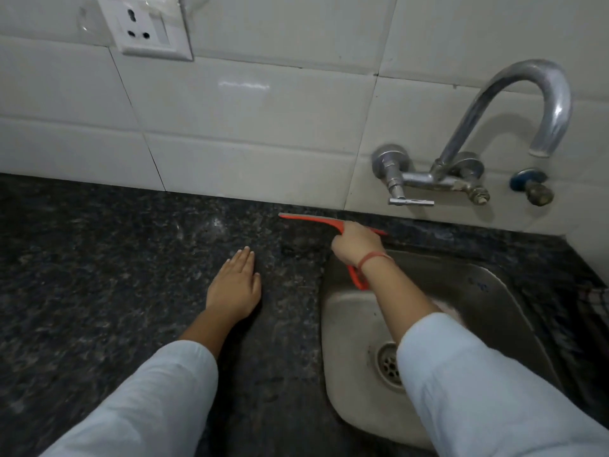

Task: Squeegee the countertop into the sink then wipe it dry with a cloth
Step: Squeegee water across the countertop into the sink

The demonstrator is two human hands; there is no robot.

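My right hand [357, 244] grips a red squeegee [311, 221] by its handle. The blade lies on the dark speckled countertop [99, 258] close to the tiled wall, just left of the steel sink [342, 324]. The handle's end pokes out below my wrist, over the sink. My left hand [235, 283] rests flat on the countertop with straight fingers, left of the sink. A checked cloth [598, 303] shows at the right edge, mostly cut off.
A curved steel tap [514, 103] with its valves is fixed to the white tiled wall above the sink. A drain [389, 361] sits in the basin floor. A white wall socket [148, 24] is at the upper left.
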